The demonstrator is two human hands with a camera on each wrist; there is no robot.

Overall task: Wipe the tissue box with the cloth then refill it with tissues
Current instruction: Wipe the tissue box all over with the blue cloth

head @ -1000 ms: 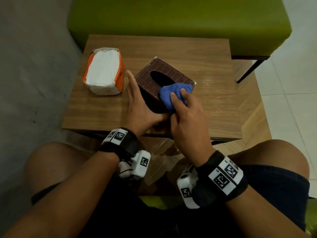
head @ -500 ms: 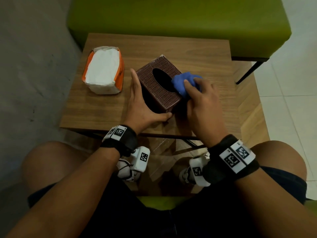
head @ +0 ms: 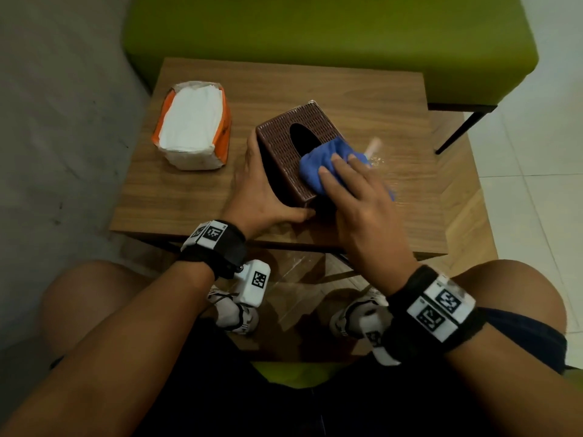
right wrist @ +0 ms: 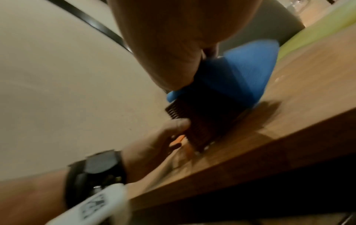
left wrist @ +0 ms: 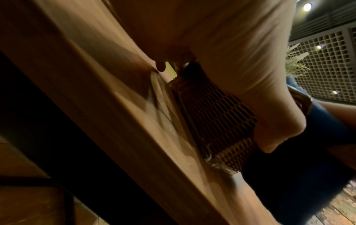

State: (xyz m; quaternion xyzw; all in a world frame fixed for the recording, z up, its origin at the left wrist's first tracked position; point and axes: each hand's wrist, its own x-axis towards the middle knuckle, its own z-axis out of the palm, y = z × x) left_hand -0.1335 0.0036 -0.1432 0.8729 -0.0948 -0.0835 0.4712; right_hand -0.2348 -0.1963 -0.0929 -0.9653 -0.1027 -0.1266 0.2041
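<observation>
On table, left hand (head: 262, 197) steadying tissue box (head: 296, 152), right hand (head: 356, 197) pressing cloth (head: 318, 165)

Blue cloth (right wrist: 248, 71) atop brown box (right wrist: 202, 121)

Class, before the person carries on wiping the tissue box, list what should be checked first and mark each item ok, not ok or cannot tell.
1. Left hand steadies the tissue box at its near-left side: ok.
2. Right hand presses the blue cloth on the box top with flat fingers: ok.
3. Box sits level on the table: cannot tell; it looks tilted.
4. Oval opening free of cloth: ok, though the cloth lies at its edge.
5. Tissue pack within reach, left of the box: ok.
6. All sides wiped: cannot tell.
</observation>
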